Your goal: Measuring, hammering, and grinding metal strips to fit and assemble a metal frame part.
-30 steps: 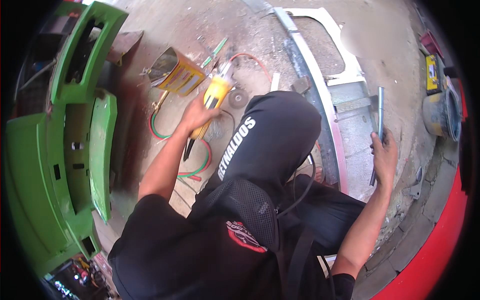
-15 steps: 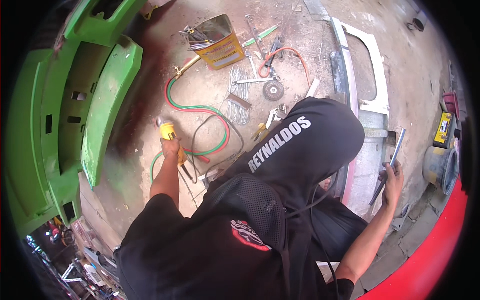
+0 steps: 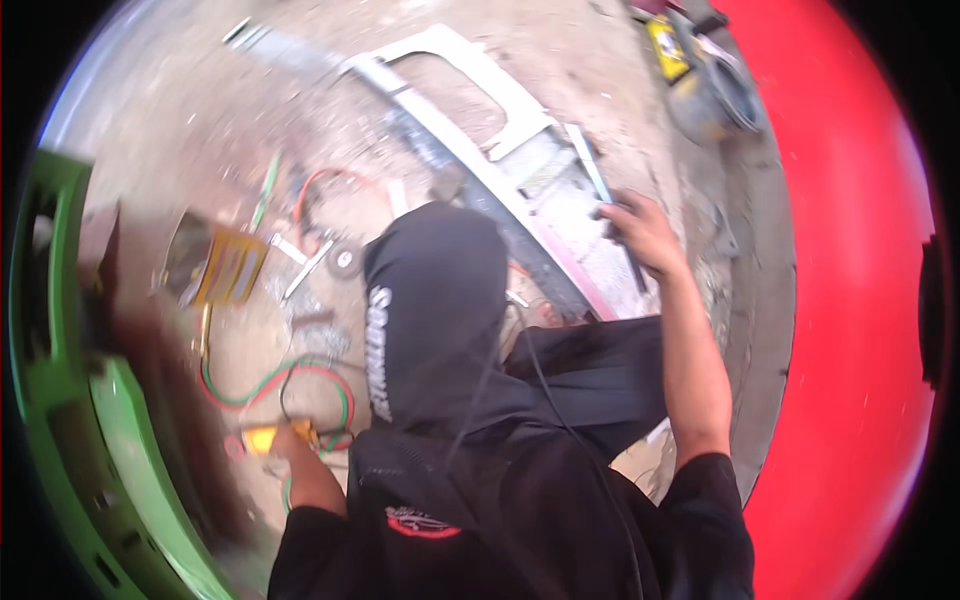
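Note:
My left hand is closed round a yellow angle grinder, low over the concrete floor beside red and green hoses. Over on the right, my right hand grips a thin, narrow metal strip. The strip's pale upper end sticks out above the fingers, and its dark lower end shows below them. Behind that hand lies a long white and grey metal vehicle panel with a window-like opening. Motion blur smears the details of both hands.
A yellow tin, a grinding disc and an orange hose are on the floor, front left. Green bodywork borders the left side, a red surface the right. A grey bucket stands at far right.
The view has swung to the right, bringing more of the red surface in. Both hands keep hold of the grinder and the strip; my right hand is now nearer the metal panel.

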`<state>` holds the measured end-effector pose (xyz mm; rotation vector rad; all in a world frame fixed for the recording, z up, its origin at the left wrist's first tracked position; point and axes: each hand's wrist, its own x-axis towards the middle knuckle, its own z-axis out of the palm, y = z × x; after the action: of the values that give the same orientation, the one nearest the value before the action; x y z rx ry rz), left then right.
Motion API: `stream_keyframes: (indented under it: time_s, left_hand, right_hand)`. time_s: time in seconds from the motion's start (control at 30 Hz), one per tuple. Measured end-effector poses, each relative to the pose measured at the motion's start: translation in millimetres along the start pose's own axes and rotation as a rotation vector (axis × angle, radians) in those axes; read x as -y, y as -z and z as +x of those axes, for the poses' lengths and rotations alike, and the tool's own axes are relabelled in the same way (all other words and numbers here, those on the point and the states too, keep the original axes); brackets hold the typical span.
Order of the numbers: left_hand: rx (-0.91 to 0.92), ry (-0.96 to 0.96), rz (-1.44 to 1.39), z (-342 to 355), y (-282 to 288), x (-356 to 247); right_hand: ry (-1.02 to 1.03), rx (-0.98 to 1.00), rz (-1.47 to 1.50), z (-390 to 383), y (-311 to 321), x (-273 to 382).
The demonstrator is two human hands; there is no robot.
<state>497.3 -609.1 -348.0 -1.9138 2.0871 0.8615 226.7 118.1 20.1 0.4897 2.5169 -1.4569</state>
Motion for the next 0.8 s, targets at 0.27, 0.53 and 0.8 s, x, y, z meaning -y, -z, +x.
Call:
stream_keyframes:
  time_s: [0.27, 0.53, 0.8]
  left_hand:
    - [-0.123, -0.805, -0.185, -161.6, -23.0, -185.0]
    - [0.561, -1.965, -0.096, -503.0, 40.7, -466.2]
    - [0.418, -2.593, 0.658, -616.4, -8.7, -487.2]
  right_hand:
    - [0.034, -0.006, -0.083, -5.7, 8.2, 3.2]
    - [0.413, 0.014, -0.257, -10.8, 14.6, 5.8]
    - [0.399, -0.07, -0.216, -27.0, 32.2, -2.5]
